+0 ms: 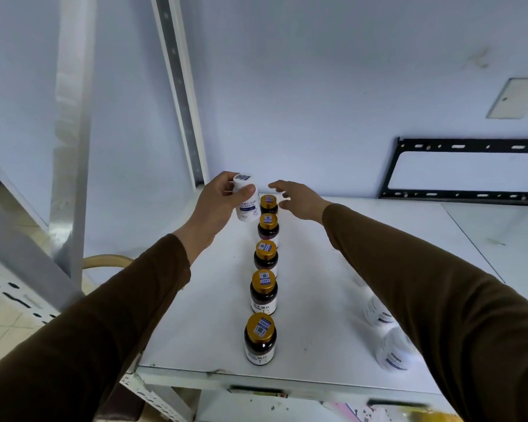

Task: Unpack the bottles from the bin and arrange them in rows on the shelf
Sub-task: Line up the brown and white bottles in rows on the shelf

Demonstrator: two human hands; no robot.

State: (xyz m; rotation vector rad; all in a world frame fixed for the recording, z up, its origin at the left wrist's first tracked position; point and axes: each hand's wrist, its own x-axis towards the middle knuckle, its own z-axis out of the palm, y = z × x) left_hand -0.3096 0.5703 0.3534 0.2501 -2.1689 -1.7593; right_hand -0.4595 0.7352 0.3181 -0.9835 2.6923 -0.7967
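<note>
A row of several dark bottles with gold caps (265, 286) runs from the front to the back of the white shelf (195, 315). My left hand (217, 205) grips a white bottle (247, 199) just left of the row's far end, above the shelf surface. Beside the farthest gold cap (269, 202), my right hand (299, 197) hovers with its fingers spread and nothing in it. White bottles (378, 312) stand on the right side of the shelf, partly hidden by my right sleeve. The bin is out of sight.
A slanted white shelf post (180, 86) rises behind my left hand. A black metal bracket (464, 169) leans against the wall at the back right. A perforated shelf rail (19, 300) lies at the lower left. The shelf's front edge (256, 379) is near me.
</note>
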